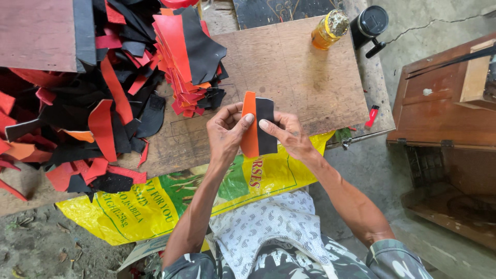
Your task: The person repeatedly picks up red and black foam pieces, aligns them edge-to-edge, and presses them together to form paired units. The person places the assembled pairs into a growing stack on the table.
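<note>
Loose heap of red and black leather offcuts (77,113) covered the plywood tabletop's (299,67) left edge. Left hand (226,133) and right hand (289,135) both pinched one orange-and-black leather piece (258,124), long axis upright, fingers closed on opposite sides, above the near edge.

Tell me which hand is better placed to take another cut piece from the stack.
Probably the left hand. It is on the side of the stack of red and black pieces, while the right hand is farther away. Both hold the orange and black piece.
</note>
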